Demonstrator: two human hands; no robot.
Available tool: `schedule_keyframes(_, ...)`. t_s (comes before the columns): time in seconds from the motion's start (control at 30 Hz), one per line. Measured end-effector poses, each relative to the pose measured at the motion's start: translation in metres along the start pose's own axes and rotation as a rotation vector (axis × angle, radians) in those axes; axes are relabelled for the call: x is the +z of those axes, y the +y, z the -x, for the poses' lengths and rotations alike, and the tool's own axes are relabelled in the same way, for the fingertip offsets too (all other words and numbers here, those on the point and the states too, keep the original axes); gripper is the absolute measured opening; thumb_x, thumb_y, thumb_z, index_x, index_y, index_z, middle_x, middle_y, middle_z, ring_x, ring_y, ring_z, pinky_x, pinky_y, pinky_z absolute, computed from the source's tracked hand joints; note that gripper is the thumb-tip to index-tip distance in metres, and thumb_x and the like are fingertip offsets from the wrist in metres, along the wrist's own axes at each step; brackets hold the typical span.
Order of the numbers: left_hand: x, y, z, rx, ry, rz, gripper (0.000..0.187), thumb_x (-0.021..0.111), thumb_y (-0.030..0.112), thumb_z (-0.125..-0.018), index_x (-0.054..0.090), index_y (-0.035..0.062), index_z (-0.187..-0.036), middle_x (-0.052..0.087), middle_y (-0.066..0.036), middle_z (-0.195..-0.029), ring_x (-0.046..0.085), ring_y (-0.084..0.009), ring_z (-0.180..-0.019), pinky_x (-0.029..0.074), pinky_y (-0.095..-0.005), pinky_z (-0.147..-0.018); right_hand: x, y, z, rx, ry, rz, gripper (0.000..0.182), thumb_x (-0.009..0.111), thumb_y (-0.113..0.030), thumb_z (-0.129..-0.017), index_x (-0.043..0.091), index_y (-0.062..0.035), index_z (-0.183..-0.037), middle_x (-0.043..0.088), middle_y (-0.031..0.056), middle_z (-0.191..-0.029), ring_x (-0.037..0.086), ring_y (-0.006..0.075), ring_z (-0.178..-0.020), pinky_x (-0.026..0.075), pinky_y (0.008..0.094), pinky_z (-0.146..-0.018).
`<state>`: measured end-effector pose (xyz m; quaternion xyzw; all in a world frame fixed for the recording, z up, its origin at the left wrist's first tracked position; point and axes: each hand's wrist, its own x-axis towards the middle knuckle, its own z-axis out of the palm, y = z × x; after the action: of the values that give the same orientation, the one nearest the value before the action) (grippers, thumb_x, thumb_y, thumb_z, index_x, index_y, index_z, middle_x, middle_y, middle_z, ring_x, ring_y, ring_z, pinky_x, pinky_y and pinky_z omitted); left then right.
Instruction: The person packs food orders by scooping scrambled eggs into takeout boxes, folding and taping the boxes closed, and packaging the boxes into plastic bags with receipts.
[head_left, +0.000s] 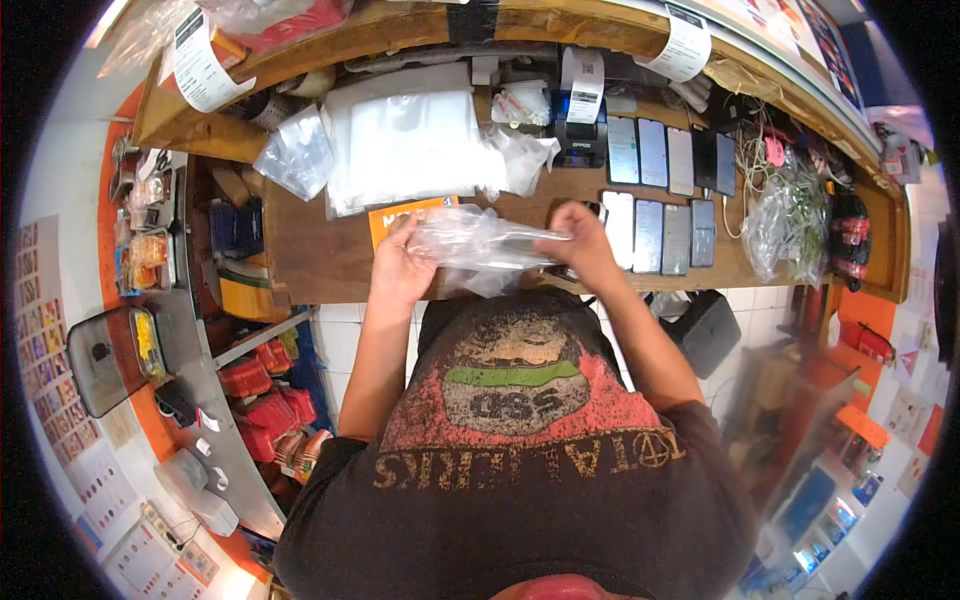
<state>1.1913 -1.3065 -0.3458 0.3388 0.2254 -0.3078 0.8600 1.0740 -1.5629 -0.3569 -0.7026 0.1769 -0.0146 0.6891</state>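
Observation:
A crumpled clear plastic bag [480,240] is stretched between my two hands just above the table's front edge. My left hand [404,258] grips the bag's left end, with the thumb on top of the plastic. At the other end, the curled fingers of my right hand [580,245] pinch the gathered, pulled-out plastic. Partly covered by the bag and my left hand, an orange printed card [392,222] lies on the wooden table [310,245]. Behind it sits a stack of clear plastic bags [400,130].
Several phones [648,235] lie in two rows to the right of my right hand. A receipt printer [580,140] with a paper strip stands behind. Cables [752,160] and a bundle in clear plastic [790,230] are farther right. A wooden shelf [390,55] overhangs the back.

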Motion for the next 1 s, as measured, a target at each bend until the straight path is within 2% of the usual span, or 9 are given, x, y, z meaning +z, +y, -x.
schedule_keyframes(0.17, -0.04, -0.001, -0.012, 0.315, -0.214, -0.235, 0.014, 0.062, 0.007, -0.095, 0.05, 0.008, -0.103, 0.061, -0.002, -0.084, 0.061, -0.0124, -0.078, 0.052, -0.0279, -0.069, -0.048, -0.022, -0.017, -0.082, 0.503, -0.183, 0.021, 0.067, 0.006, -0.085, 0.053, -0.0098, -0.086, 0.048, -0.0063, -0.068, 0.044, 0.0002, -0.062, 0.034, 0.0155, -0.054)
schedule_keyframes(0.3, -0.005, -0.001, 0.009, 0.465, -0.092, -0.762, 0.016, 0.069, 0.006, -0.089, 0.058, 0.0049, -0.1, 0.063, -0.004, -0.082, 0.058, -0.0105, -0.078, 0.047, -0.027, -0.07, -0.029, -0.032, -0.023, 0.005, 0.539, -0.084, 0.006, 0.063, -0.009, -0.094, 0.063, -0.0033, -0.096, 0.053, -0.005, -0.07, 0.049, 0.0065, -0.065, 0.042, 0.0237, -0.06)
schedule_keyframes(0.37, 0.005, -0.003, 0.012, 0.463, -0.025, -0.922, 0.011, 0.07, 0.004, -0.086, 0.063, 0.0022, -0.093, 0.063, -0.005, -0.079, 0.055, -0.0098, -0.073, 0.046, -0.0282, -0.065, -0.018, -0.01, -0.026, -0.441, 0.408, 0.534, 0.022, 0.073, -0.013, -0.084, 0.054, -0.0054, -0.076, 0.052, -0.0009, -0.066, 0.044, 0.0107, -0.057, 0.036, 0.0291, -0.05)
schedule_keyframes(0.43, -0.049, 0.009, -0.021, 0.642, 0.22, -1.358, 0.01, 0.065, -0.004, -0.08, 0.059, 0.0011, -0.075, 0.058, -0.003, -0.066, 0.051, -0.0081, -0.065, 0.044, -0.0291, -0.058, -0.006, -0.02, -0.013, -0.236, 0.237, 0.714, 0.026, 0.074, -0.005, -0.074, 0.049, -0.0046, -0.068, 0.048, 0.0016, -0.062, 0.044, 0.0139, -0.059, 0.037, 0.0315, -0.053)
schedule_keyframes(0.5, -0.042, 0.048, -0.018, 0.644, 0.3, -1.313, 0.018, 0.061, -0.006, -0.071, 0.047, 0.0039, -0.065, 0.058, -0.008, -0.066, 0.055, -0.0119, -0.064, 0.045, -0.035, -0.057, -0.018, -0.001, -0.026, -0.083, 0.47, 0.479, 0.022, 0.055, 0.011, -0.062, 0.04, -0.0058, -0.063, 0.04, 0.0014, -0.06, 0.038, 0.0116, -0.059, 0.033, 0.0305, -0.053)
schedule_keyframes(0.67, 0.037, 0.022, 0.022, 1.542, 0.628, -2.138, 0.024, 0.067, -0.002, -0.069, 0.057, 0.0013, -0.091, 0.062, -0.02, -0.099, 0.063, -0.0371, -0.09, 0.049, -0.0456, -0.078, 0.026, -0.034, -0.038, -0.327, 0.065, 0.344, 0.026, 0.05, 0.014, -0.061, 0.033, -0.0052, -0.067, 0.036, 0.0021, -0.064, 0.032, 0.0132, -0.062, 0.029, 0.0292, -0.055)
schedule_keyframes(0.73, 0.017, 0.01, 0.008, 1.133, -0.275, -1.758, 0.026, 0.067, -0.002, -0.068, 0.06, 0.0008, -0.093, 0.062, -0.02, -0.093, 0.062, -0.0389, -0.084, 0.049, -0.044, -0.074, 0.052, -0.052, -0.037, -0.451, 0.034, 0.397, 0.023, 0.05, 0.016, -0.063, 0.039, -0.0026, -0.07, 0.047, 0.0046, -0.073, 0.041, 0.0169, -0.063, 0.033, 0.029, -0.057)
schedule_keyframes(0.87, -0.01, 0.04, 0.023, 1.031, 0.041, -1.522, 0.018, 0.062, -0.006, -0.068, 0.058, 0.001, -0.084, 0.056, -0.018, -0.075, 0.059, -0.039, -0.072, 0.049, -0.0385, -0.063, 0.044, -0.015, -0.081, -0.47, 0.637, 0.464, 0.015, 0.067, 0.008, -0.078, 0.062, -0.0029, -0.087, 0.057, 0.0053, -0.08, 0.054, 0.0152, -0.069, 0.045, 0.027, -0.064)
schedule_keyframes(1.0, -0.062, 0.059, 0.038, 0.99, 0.328, -1.566, 0.018, 0.061, -0.008, -0.067, 0.056, 0.0013, -0.081, 0.055, -0.017, -0.073, 0.061, -0.0317, -0.068, 0.046, -0.0366, -0.06, 0.051, 0.021, -0.077, -0.169, 0.436, -0.007, 0.009, 0.066, -0.003, -0.088, 0.061, -0.003, -0.094, 0.06, 0.0035, -0.087, 0.059, 0.0151, -0.075, 0.05, 0.0269, -0.07)
